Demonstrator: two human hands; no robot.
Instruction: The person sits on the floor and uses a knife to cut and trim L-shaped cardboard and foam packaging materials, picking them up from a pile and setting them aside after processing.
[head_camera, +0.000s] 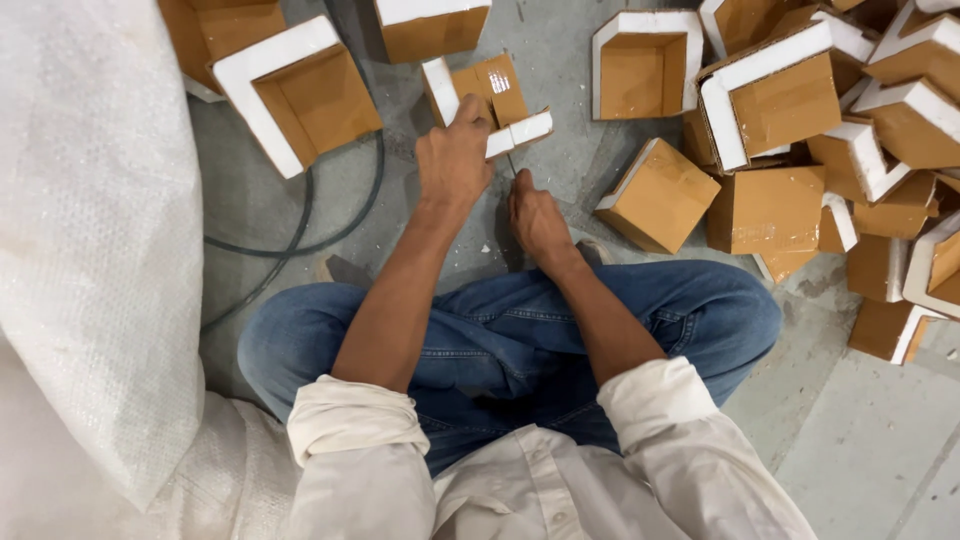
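Nearest: white rolled-up shirt sleeves (360, 420), then crossed legs in blue jeans (500, 330), seated on grey concrete floor (870, 440).

Left edge: big white woven sack (90, 230), bulging, running bottom to top of view.

Left hand (455, 160) extended forward over the knees, clenched around the white foam edge of a cardboard-and-foam corner piece (490, 100). Piece sits on the floor straight ahead, just beyond the hands; brown cardboard faces with glossy tape, white foam strips along two edges.

Right hand (537, 218) lower and closer in, just right of the left hand, fingers curled shut on a thin dark blade-like tool (510, 165). Tool tip pointing up at the foam strip of the corner piece, at or touching its lower edge. Exact tool type too small to tell.

White foam crumbs (480, 235) scattered on the floor around the hands.

Dark cable (330, 235) looping across the floor left of the hands, running up under another corner piece (300, 95) at upper left.

Right of the hands: single closed-looking brown box piece (660, 195), tilted, near the right knee.

Farther right and back: heaped pile of same cardboard-and-foam corners (850, 130), overlapping, mixed orientations. One open-faced piece (645, 65) lying apart at top centre-right. More pieces cut off at top edge.
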